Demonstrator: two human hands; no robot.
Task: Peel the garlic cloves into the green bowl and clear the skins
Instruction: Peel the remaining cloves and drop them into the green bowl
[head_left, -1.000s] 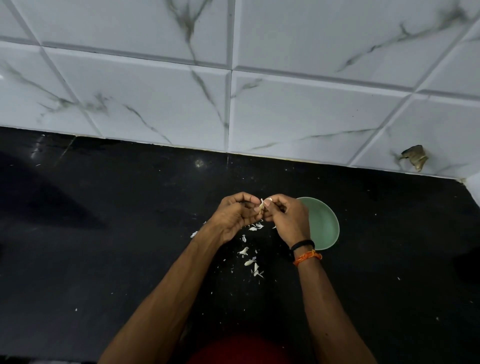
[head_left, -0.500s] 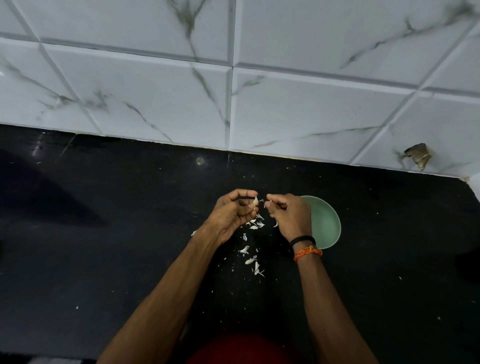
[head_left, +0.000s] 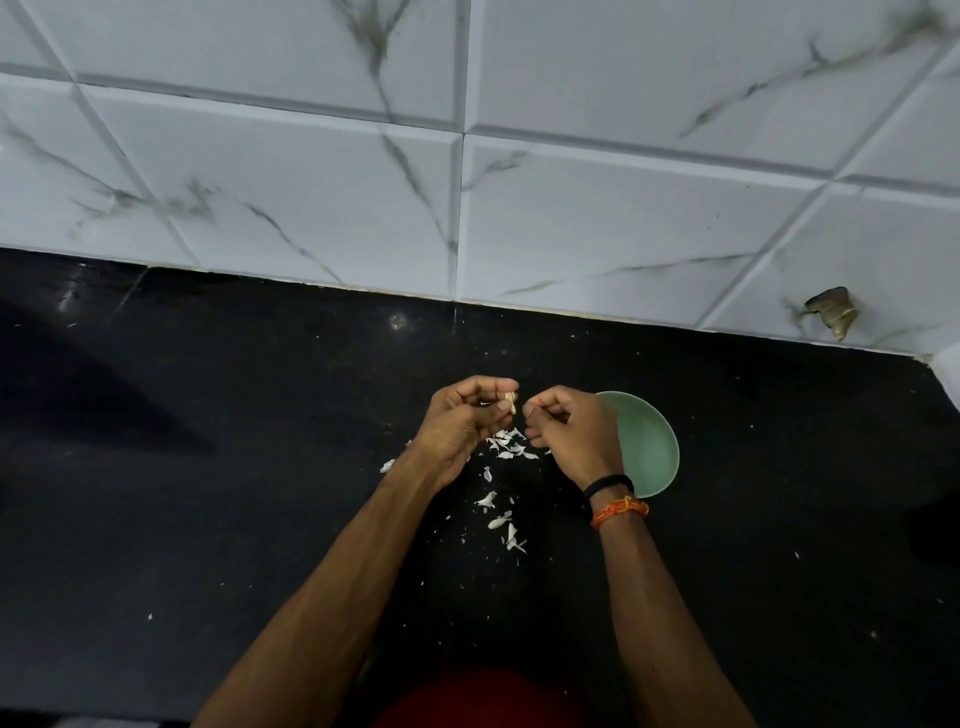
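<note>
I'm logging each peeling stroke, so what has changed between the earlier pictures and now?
The hands have drawn apart: a second ago both worked the garlic clove together; now the left hand alone pinches it at its fingertips, and the right hand has pulled back toward the green bowl, fingers curled; whether it holds skin is unclear. The bowl and skins on the counter lie as before.

Head cam, looks down-fwd, close.

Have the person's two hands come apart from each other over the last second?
Yes. The left hand, pinching a small pale garlic clove, and the right hand now show a gap; earlier they touched. The right hand has edged toward the round green bowl.
</note>
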